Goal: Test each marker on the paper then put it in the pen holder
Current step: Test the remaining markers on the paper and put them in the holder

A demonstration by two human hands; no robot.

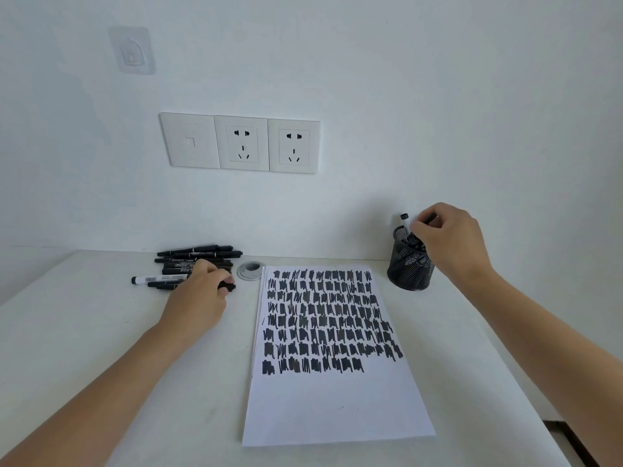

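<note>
A white paper (337, 406) lies in the middle of the desk, its upper part covered with rows of black scribbles. A pile of black markers (199, 256) lies at the back left. My left hand (199, 294) rests on the pile's near edge, fingers curled around a black marker (229, 286). At the back right stands a black mesh pen holder (409, 264) with several markers in it. My right hand (448, 237) is over the holder, fingers pinched on a white-bodied marker (405, 221) that stands in the holder's mouth.
A round metal cable grommet (249, 270) sits in the desk between the pile and the paper. The wall right behind carries a switch plate and two sockets (241, 143), and a clear hook (132, 50) higher up. The desk's right edge (553, 429) drops off near my right forearm.
</note>
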